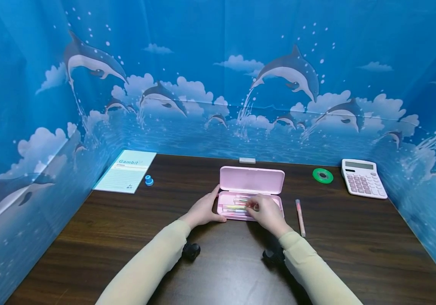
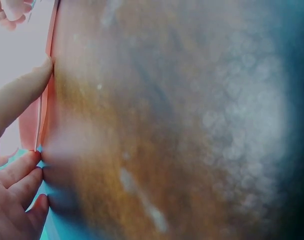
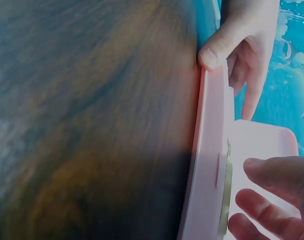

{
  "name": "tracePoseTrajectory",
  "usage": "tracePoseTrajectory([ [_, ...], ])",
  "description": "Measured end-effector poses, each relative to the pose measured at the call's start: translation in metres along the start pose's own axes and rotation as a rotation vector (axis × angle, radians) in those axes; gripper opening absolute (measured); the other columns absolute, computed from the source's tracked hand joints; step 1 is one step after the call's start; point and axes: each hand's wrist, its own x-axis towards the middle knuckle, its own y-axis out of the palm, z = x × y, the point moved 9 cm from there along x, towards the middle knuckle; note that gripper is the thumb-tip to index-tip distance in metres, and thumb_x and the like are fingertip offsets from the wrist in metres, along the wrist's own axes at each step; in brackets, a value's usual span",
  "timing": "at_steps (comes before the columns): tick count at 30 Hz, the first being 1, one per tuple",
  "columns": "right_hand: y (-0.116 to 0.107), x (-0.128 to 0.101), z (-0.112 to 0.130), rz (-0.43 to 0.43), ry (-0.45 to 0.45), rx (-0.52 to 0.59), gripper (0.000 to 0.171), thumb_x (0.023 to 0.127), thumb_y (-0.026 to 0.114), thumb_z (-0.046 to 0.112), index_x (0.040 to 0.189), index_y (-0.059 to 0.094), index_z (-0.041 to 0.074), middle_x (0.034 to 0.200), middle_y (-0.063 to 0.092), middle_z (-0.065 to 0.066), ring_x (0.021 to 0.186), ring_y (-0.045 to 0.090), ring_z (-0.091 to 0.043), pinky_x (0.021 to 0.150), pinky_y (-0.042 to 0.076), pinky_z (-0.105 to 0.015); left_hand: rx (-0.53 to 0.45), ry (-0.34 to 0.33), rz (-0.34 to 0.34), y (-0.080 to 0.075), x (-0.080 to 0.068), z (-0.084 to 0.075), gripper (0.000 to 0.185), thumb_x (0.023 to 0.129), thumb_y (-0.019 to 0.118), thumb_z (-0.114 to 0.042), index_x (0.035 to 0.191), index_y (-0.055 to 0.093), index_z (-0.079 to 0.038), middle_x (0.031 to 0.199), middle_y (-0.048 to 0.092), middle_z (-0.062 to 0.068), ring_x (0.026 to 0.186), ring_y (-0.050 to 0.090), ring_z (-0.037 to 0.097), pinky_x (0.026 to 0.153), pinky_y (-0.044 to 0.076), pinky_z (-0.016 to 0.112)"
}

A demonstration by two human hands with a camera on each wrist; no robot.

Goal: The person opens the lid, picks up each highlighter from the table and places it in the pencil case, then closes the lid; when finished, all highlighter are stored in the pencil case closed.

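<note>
A pink pencil case point(image 1: 252, 180) lies with its lid raised at the back and several pens point(image 1: 234, 208) inside. My left hand point(image 1: 204, 208) grips the case's left end, thumb at the near corner and fingers toward the hinge side. Over the right half of the case is my right hand point(image 1: 266, 211), its fingertips down among the pens. From the right wrist, the thumb point(image 3: 274, 172) and fingers of that hand look parted and bent, with nothing showing between them. A yellow-green pen point(image 3: 226, 195) shows along the case's near wall.
Right of the case lies a pinkish pen point(image 1: 300, 218). Farther right are a green tape roll point(image 1: 322, 176) and a white calculator point(image 1: 363, 178). A white block point(image 1: 247, 161) sits at the back edge. At left are a pale green notepad point(image 1: 128, 171) and a small blue object point(image 1: 148, 181).
</note>
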Motion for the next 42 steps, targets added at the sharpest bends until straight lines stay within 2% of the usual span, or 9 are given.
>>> tracePoseTrajectory([
  [13, -0.027, -0.015, -0.027, -0.025, 0.095, -0.05, 0.008, 0.081, 0.075, 0.014, 0.088, 0.071, 0.013, 0.084, 0.065, -0.002, 0.072, 0.055, -0.015, 0.067, 0.051, -0.033, 0.022, 0.004, -0.012, 0.001, 0.001, 0.002, 0.116, 0.07, 0.083, -0.041, 0.154, 0.009, -0.011, 0.152, 0.033, 0.012, 0.137, 0.035, 0.028, 0.109, 0.032, 0.045],
  [15, -0.033, -0.018, -0.034, -0.033, 0.109, -0.059, 0.009, 0.081, 0.075, 0.014, 0.088, 0.071, 0.012, 0.084, 0.065, -0.003, 0.073, 0.056, -0.016, 0.071, 0.049, -0.035, 0.021, 0.004, -0.014, 0.001, 0.001, 0.003, 0.117, 0.07, 0.083, -0.041, 0.154, 0.009, -0.011, 0.152, 0.033, 0.012, 0.137, 0.035, 0.028, 0.109, 0.032, 0.045],
  [19, -0.044, -0.026, -0.052, -0.038, 0.15, -0.072, 0.012, 0.08, 0.075, 0.013, 0.091, 0.071, 0.009, 0.08, 0.064, -0.004, 0.07, 0.054, -0.017, 0.068, 0.048, -0.035, 0.012, 0.0, -0.015, 0.001, 0.0, 0.003, 0.117, 0.069, 0.084, -0.04, 0.154, 0.009, -0.011, 0.151, 0.034, 0.011, 0.136, 0.036, 0.028, 0.109, 0.032, 0.045],
  [22, -0.052, -0.033, -0.067, -0.03, 0.2, -0.082, 0.014, 0.081, 0.074, 0.013, 0.094, 0.07, 0.007, 0.079, 0.063, -0.005, 0.069, 0.052, -0.018, 0.064, 0.05, -0.034, 0.006, 0.002, -0.013, 0.0, 0.0, 0.002, 0.116, 0.069, 0.084, -0.04, 0.154, 0.009, -0.011, 0.151, 0.034, 0.011, 0.136, 0.036, 0.028, 0.109, 0.032, 0.045],
  [28, -0.067, -0.046, -0.093, -0.008, 0.291, -0.119, 0.016, 0.083, 0.072, 0.014, 0.097, 0.069, 0.006, 0.084, 0.064, -0.007, 0.072, 0.055, -0.02, 0.067, 0.051, -0.039, 0.006, 0.004, -0.012, 0.0, 0.0, 0.0, 0.116, 0.07, 0.084, -0.039, 0.154, 0.009, -0.011, 0.151, 0.034, 0.012, 0.136, 0.036, 0.029, 0.109, 0.032, 0.046],
  [34, -0.074, -0.055, -0.11, 0.007, 0.371, -0.109, 0.02, 0.085, 0.07, 0.014, 0.101, 0.068, 0.003, 0.087, 0.067, -0.011, 0.074, 0.057, -0.022, 0.069, 0.052, -0.041, 0.008, 0.005, -0.016, 0.0, 0.0, 0.0, 0.116, 0.07, 0.084, -0.039, 0.154, 0.009, -0.01, 0.152, 0.033, 0.013, 0.137, 0.035, 0.029, 0.109, 0.032, 0.046],
  [37, -0.075, -0.059, -0.118, 0.016, 0.416, -0.111, 0.021, 0.084, 0.07, 0.016, 0.1, 0.068, 0.001, 0.088, 0.067, -0.013, 0.074, 0.058, -0.023, 0.069, 0.051, -0.042, 0.009, 0.006, -0.017, 0.0, -0.001, -0.001, 0.115, 0.07, 0.084, -0.038, 0.154, 0.01, -0.009, 0.151, 0.033, 0.013, 0.136, 0.035, 0.03, 0.109, 0.032, 0.046],
  [42, -0.074, -0.067, -0.131, 0.047, 0.502, -0.101, 0.024, 0.083, 0.07, 0.022, 0.094, 0.068, 0.0, 0.084, 0.067, -0.014, 0.07, 0.055, -0.023, 0.062, 0.048, -0.038, 0.02, 0.0, -0.012, 0.001, -0.001, -0.001, 0.115, 0.071, 0.083, -0.038, 0.154, 0.01, -0.01, 0.151, 0.033, 0.013, 0.136, 0.036, 0.029, 0.109, 0.032, 0.045],
])
